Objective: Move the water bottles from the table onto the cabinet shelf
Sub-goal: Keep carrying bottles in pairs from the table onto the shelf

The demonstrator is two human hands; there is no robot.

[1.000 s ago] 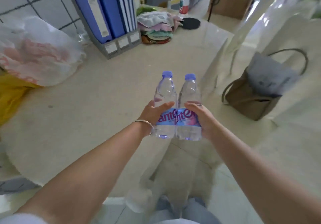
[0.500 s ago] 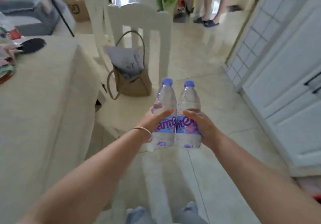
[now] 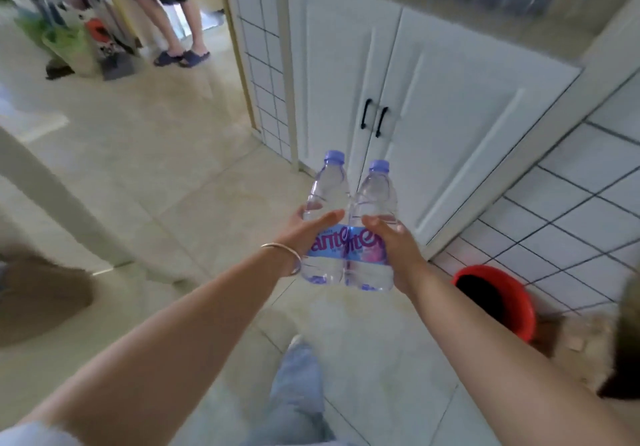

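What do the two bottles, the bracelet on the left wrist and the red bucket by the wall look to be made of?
Left bottle and right bottle: clear thin plastic, since the floor shows through; glossy printed labels, matte lilac plastic caps.
Bracelet: probably metal, a thin pale ring with a bright glint.
Bucket: likely moulded plastic, an even red with a smooth rim.

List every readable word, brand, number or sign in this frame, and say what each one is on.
"ante": partial pink lettering on the label of the left bottle; the left hand hides the start.
"nte": partial lettering on the right bottle, cut off by the right hand.
Smaller print on both labels: too blurred to read.
Elsewhere: none legible.
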